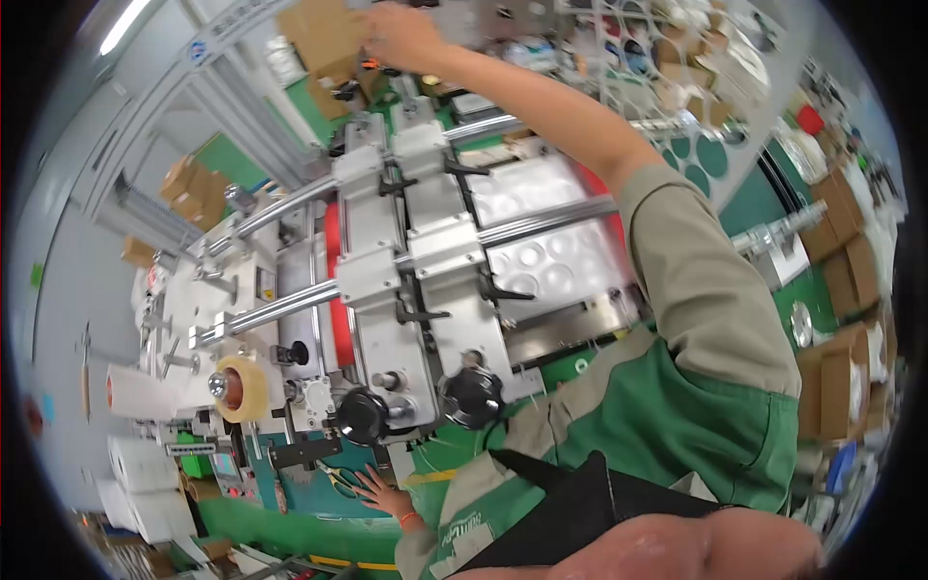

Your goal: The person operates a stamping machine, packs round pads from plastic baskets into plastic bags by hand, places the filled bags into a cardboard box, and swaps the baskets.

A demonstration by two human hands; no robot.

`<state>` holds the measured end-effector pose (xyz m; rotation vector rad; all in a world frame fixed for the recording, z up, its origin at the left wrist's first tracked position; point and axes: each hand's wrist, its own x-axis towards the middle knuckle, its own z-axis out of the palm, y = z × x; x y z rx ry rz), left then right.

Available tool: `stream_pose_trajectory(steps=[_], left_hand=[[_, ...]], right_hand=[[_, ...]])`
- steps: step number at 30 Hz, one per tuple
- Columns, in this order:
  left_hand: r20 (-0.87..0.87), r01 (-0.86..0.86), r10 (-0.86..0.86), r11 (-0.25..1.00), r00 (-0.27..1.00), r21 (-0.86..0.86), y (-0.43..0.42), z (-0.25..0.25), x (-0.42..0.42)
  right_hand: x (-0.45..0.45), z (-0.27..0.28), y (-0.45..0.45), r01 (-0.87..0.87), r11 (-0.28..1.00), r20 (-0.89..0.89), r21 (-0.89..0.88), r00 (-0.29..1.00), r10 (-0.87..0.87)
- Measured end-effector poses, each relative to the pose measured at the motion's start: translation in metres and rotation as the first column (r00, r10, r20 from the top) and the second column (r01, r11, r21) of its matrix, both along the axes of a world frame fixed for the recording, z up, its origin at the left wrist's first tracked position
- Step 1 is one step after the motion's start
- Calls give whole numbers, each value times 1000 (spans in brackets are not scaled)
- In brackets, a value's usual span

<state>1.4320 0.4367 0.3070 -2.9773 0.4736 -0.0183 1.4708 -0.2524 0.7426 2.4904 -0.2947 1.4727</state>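
My left hand [384, 495] is low in the view, fingers spread, with nothing visible in it. Beside its fingertips lies a pair of scissors [338, 479] on a dark green surface. Across the top, my right arm reaches over a metal machine [372, 227]. My right hand [401, 39] is at the machine's far end, by a brown cardboard piece [319, 34]; it is blurred and its fingers are hard to make out. Between the arms are chrome rods [541, 222], black knobs [472, 396] and a whitish sheet with round bumps [551, 261].
A roll of yellowish tape [253, 389] and a white roll [135, 391] sit on the machine's left. A white frame with round holes [667, 106] stands at the upper right. Cardboard boxes [846, 377] line the right side. Black levers [505, 290] stick out from the clamps.
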Motion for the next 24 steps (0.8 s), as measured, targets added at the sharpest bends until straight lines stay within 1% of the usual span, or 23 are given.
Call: stream_pose_trajectory(steps=[1,2,3,4,5,6,7,9,10,12,14,15,16,17,18,19,20,21,22,23,24], left_hand=[[30,-12,11,1000,999,21,2,-6,1],[60,-28,26,999,998,43,5,-7,0],[48,-3,0,998,999,65,6,-10,0],[63,-8,6,999,998,44,3,-9,0],[158,16,-19,1000,987,20,6,-16,3],[252,41,-40,999,967,0,8,-21,6],[246,58,-59,998,968,11,10,-15,4],[216,14,-33,996,976,89,3,-2,-1],[152,21,-29,998,988,51,2,2,-2],[161,29,-39,997,986,65,6,-15,2],[173,30,-41,997,984,68,7,-18,3],[175,50,-54,998,983,28,10,-19,6],[210,55,-64,997,975,50,9,-11,3],[245,60,-75,996,967,71,4,-2,0],[242,62,-78,995,967,73,1,-1,-1],[279,131,-107,989,954,-71,-2,-5,1],[320,202,-129,958,939,-206,-4,-11,4],[319,205,-135,959,938,-197,-8,-20,7],[356,159,-81,968,931,-195,-14,-30,11],[394,114,-29,975,919,-193,-17,-35,16],[364,116,-41,975,930,-189,-17,-35,22]], right_hand=[[-16,3,41,-35,997,36,67,999,33],[-38,17,78,13,993,-84,119,996,-3],[-60,30,107,-103,976,-64,192,991,117],[-89,43,135,-198,961,-14,192,979,205],[-127,63,163,-295,938,40,183,955,292],[-192,96,201,-441,840,0,316,886,464],[-222,96,211,-517,812,79,270,853,516],[-281,97,233,-645,750,213,146,761,613],[-314,81,242,-604,787,225,123,789,571],[-388,48,260,-521,851,247,66,835,492],[-437,14,259,-258,961,329,97,920,213],[-455,-2,256,-27,985,375,169,926,-39],[-471,-11,252,41,930,440,364,873,-211],[-487,-19,247,85,832,462,548,798,-386],[-507,-33,247,134,764,458,631,730,-507],[-526,-49,248,171,683,439,710,651,-620],[-542,-70,251,174,678,434,715,649,-625],[-557,-92,255,135,637,430,759,630,-646],[-561,-106,262,94,591,423,801,610,-670],[-561,-116,266,132,565,384,814,608,-695],[-559,-115,267,138,558,366,818,624,-690]])
